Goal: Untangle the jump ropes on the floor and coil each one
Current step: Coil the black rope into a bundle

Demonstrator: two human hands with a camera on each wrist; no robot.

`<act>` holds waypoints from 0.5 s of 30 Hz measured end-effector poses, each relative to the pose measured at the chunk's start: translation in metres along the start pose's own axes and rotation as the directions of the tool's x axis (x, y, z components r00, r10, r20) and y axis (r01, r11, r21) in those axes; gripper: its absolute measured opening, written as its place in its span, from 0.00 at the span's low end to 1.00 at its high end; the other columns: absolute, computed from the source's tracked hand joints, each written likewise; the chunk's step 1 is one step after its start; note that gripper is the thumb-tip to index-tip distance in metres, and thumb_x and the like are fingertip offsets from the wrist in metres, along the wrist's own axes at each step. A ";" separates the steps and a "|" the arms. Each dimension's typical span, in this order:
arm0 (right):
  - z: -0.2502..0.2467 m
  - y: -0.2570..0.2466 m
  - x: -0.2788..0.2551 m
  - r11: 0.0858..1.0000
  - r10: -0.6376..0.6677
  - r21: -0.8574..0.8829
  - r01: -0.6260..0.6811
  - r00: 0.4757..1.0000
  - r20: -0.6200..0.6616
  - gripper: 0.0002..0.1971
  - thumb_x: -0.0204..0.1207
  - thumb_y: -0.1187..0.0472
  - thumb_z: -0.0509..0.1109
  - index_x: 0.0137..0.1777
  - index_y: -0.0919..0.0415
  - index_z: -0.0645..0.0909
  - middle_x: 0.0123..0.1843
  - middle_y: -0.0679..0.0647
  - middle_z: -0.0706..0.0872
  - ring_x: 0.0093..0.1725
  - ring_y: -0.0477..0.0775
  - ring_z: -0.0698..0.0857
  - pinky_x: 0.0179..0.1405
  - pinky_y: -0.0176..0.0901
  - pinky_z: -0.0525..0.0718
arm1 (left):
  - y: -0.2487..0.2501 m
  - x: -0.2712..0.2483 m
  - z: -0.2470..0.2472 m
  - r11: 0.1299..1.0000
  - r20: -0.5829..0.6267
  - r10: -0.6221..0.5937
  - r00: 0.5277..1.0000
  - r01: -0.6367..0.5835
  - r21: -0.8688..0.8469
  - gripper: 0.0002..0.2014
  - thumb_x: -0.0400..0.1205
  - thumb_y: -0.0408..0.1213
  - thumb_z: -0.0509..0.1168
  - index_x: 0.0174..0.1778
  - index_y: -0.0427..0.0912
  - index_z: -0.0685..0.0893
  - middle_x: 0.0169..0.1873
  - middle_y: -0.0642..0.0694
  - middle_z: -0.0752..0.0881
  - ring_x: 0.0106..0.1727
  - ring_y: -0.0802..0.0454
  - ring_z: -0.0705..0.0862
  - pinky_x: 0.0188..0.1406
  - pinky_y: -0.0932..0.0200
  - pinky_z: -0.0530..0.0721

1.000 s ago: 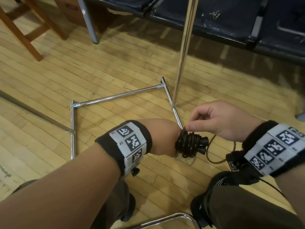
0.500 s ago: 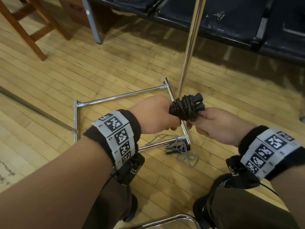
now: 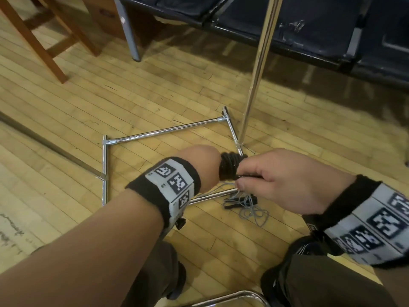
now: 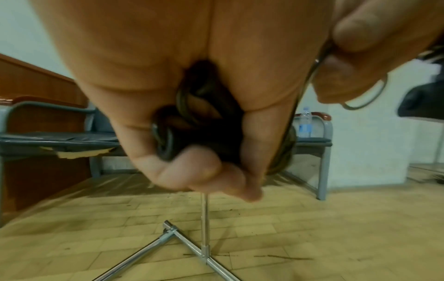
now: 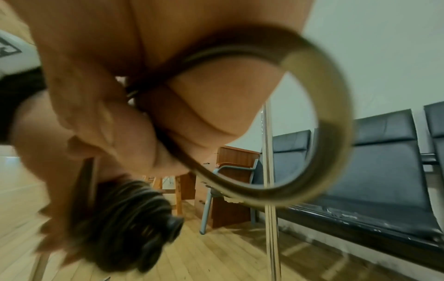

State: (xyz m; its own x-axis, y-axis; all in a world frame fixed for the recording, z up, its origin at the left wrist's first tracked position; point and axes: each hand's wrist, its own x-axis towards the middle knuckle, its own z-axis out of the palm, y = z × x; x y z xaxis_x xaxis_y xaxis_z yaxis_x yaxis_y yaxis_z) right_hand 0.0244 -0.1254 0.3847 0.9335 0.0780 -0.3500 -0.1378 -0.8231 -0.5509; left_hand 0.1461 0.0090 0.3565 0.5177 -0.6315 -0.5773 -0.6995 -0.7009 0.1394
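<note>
Hands [image 3: 230,171] grip the nearly coiled black jump rope [image 3: 229,167]; a tangled grey jump rope [image 3: 250,207] waits on the floor.

A chrome stand [image 3: 254,69] rises from the wooden floor [image 3: 88,103] before what look like dark bench seats [image 3: 321,29].

Waiting hall, bench seats [image 3: 287,23], wood floor [image 3: 88,103]

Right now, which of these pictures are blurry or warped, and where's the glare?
Head view: fairly sharp, glare streaks on the chrome pole; floorboards bend toward the edges. Left wrist view: the left hand and black rope are smeared; the floor frame is sharper. Right wrist view: the rope's loop looms huge and soft, the right hand blurred.
</note>
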 end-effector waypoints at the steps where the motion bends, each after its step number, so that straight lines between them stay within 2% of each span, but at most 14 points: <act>1: -0.002 0.001 -0.002 1.000 0.000 0.015 0.000 1.000 -0.027 0.15 0.78 0.37 0.60 0.43 0.42 0.83 0.38 0.40 0.85 0.37 0.43 0.83 0.34 0.38 0.81 | 0.005 -0.001 0.006 0.996 0.072 0.066 0.995 -0.070 0.057 0.05 0.90 0.37 0.63 0.50 0.42 0.81 0.36 0.49 0.78 0.33 0.54 0.75 0.39 0.57 0.75; 3: -0.007 0.007 -0.006 0.998 0.021 0.059 -0.015 0.995 -0.098 0.16 0.75 0.35 0.61 0.41 0.42 0.85 0.38 0.41 0.87 0.39 0.42 0.84 0.37 0.36 0.81 | 0.016 -0.004 0.014 0.974 0.153 0.183 0.971 -0.201 0.109 0.07 0.92 0.40 0.61 0.54 0.43 0.83 0.36 0.51 0.78 0.34 0.55 0.75 0.39 0.59 0.73; 6: -0.014 0.027 -0.011 0.990 0.075 0.129 -0.052 0.982 -0.176 0.16 0.73 0.34 0.65 0.42 0.42 0.88 0.38 0.45 0.90 0.39 0.45 0.86 0.38 0.41 0.84 | 0.026 -0.012 0.010 0.942 0.159 0.327 0.932 -0.335 0.030 0.06 0.92 0.44 0.61 0.51 0.48 0.80 0.35 0.55 0.78 0.32 0.61 0.73 0.29 0.65 0.67; 7: -0.016 0.033 -0.013 0.984 0.088 0.166 -0.057 0.978 -0.187 0.18 0.71 0.32 0.66 0.42 0.43 0.89 0.37 0.45 0.90 0.37 0.44 0.86 0.37 0.41 0.83 | 0.027 -0.014 0.007 0.931 0.148 0.364 0.919 -0.364 -0.028 0.05 0.91 0.44 0.63 0.50 0.51 0.79 0.35 0.56 0.79 0.33 0.63 0.75 0.30 0.66 0.69; 9: -0.017 0.043 -0.016 0.958 0.107 0.282 -0.049 0.975 -0.195 0.22 0.69 0.32 0.67 0.42 0.48 0.90 0.31 0.47 0.87 0.30 0.40 0.83 0.32 0.33 0.82 | 0.028 -0.016 0.002 0.903 0.104 0.421 0.901 -0.405 -0.143 0.04 0.89 0.44 0.66 0.48 0.53 0.79 0.38 0.54 0.84 0.36 0.61 0.80 0.33 0.64 0.75; 11: -0.016 0.049 -0.016 0.885 0.155 0.462 -0.053 0.970 -0.186 0.22 0.71 0.37 0.68 0.42 0.57 0.89 0.31 0.52 0.87 0.29 0.43 0.83 0.31 0.30 0.82 | 0.028 -0.015 -0.001 0.882 0.020 0.430 0.902 -0.416 -0.222 0.04 0.86 0.42 0.70 0.45 0.51 0.83 0.36 0.52 0.87 0.35 0.59 0.84 0.33 0.63 0.79; 13: -0.013 0.055 -0.018 0.784 0.201 0.618 -0.064 0.967 -0.154 0.22 0.77 0.46 0.68 0.46 0.68 0.86 0.36 0.58 0.88 0.34 0.50 0.86 0.36 0.38 0.86 | 0.028 -0.016 -0.002 0.859 -0.110 0.405 0.908 -0.419 -0.293 0.08 0.82 0.41 0.72 0.38 0.53 0.82 0.30 0.53 0.84 0.29 0.62 0.81 0.28 0.67 0.75; 15: -0.008 0.057 -0.020 0.746 0.223 0.663 -0.064 0.962 -0.157 0.11 0.84 0.62 0.67 0.49 0.72 0.83 0.38 0.53 0.89 0.36 0.49 0.86 0.36 0.36 0.86 | 0.027 -0.016 -0.004 0.812 -0.230 0.362 0.903 -0.427 -0.398 0.13 0.81 0.40 0.74 0.33 0.53 0.80 0.24 0.54 0.81 0.25 0.63 0.79 0.23 0.71 0.72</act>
State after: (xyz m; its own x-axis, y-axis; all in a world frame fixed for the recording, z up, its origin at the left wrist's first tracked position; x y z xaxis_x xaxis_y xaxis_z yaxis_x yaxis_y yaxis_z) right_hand 0.0009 -0.1783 0.3666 0.9196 -0.1967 -0.3402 -0.3821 -0.2462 -0.8907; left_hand 0.1207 -0.0016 0.3729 0.3279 -0.9004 -0.2860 -0.5932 -0.4319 0.6794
